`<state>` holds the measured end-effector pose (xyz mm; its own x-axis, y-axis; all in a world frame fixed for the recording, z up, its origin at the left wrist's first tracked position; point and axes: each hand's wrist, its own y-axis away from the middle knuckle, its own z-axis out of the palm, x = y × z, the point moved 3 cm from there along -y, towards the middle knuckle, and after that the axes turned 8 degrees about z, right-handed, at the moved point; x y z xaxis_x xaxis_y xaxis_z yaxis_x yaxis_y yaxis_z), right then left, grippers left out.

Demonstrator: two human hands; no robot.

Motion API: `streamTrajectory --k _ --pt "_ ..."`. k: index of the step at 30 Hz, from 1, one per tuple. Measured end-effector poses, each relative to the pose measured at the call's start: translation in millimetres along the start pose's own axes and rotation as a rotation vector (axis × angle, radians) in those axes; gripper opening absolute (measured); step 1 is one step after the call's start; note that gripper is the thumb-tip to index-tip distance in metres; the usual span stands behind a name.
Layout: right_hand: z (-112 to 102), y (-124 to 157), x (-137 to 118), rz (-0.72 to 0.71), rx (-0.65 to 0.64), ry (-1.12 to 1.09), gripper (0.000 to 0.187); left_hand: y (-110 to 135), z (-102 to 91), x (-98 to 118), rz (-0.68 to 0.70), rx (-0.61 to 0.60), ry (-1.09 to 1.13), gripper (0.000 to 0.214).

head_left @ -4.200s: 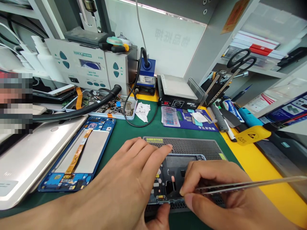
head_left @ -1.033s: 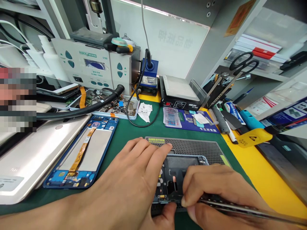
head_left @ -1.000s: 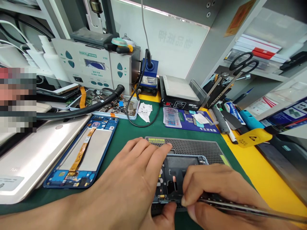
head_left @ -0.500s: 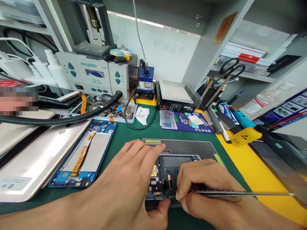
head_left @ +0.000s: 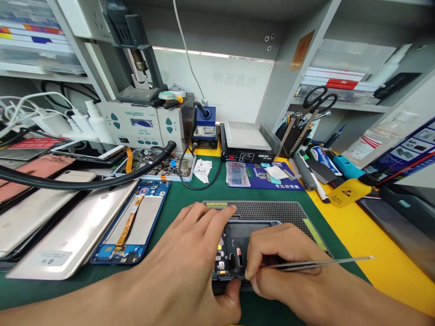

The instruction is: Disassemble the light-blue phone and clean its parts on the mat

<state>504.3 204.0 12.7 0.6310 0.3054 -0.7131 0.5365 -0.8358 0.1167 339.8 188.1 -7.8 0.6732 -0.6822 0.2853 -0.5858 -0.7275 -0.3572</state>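
An opened phone (head_left: 239, 233) with its dark inner frame showing lies on a grey perforated pad (head_left: 272, 209). My left hand (head_left: 193, 244) is closed over the phone's left part, fingers at the far edge and thumb at the near edge. In my right hand (head_left: 285, 258) is a pair of thin metal tweezers (head_left: 340, 261), pinched between thumb and fingers, its rear end sticking out to the right. The fingertips of that hand are at the phone's near edge. They hide the tweezers' tips and the phone's right part.
Left of my hands lie a blue phone frame (head_left: 136, 222) with an orange flex cable and a gold phone back (head_left: 74, 231). Behind them, a black hose (head_left: 136, 176) crosses a parts tray (head_left: 159, 163). A heating plate (head_left: 248, 140) stands behind the pad; scissors (head_left: 319, 99) stand right.
The view has swung left, and a person's hand at the left edge is out of view. The tweezers' rear end has tilted upward. My left hand keeps its hold on the phone.
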Motion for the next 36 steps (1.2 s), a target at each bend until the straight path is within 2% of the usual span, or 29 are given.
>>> streamTrajectory --k 7,12,18,23,28,36 --pt "1 -1 5 0.01 -0.032 0.011 0.015 -3 1.3 2 -0.043 -0.006 0.017 0.075" --pt "0 -1 2 0.046 -0.01 -0.027 0.015 -4 1.9 3 -0.059 0.013 -0.007 0.076" --pt "-3 -2 -1 0.005 0.031 -0.007 0.017 -4 0.8 1 -0.052 0.021 -0.024 0.076" --pt "-1 0 4 0.028 -0.02 -0.04 0.017 -3 -0.7 0 -0.062 -0.012 -0.04 0.071" --pt "-2 0 7 0.04 -0.017 -0.035 0.016 -4 -0.6 -1 -0.042 -0.004 -0.064 0.074" --pt "2 0 11 0.134 -0.087 -0.198 0.017 -3 1.4 1 -0.042 0.027 -0.068 0.073"
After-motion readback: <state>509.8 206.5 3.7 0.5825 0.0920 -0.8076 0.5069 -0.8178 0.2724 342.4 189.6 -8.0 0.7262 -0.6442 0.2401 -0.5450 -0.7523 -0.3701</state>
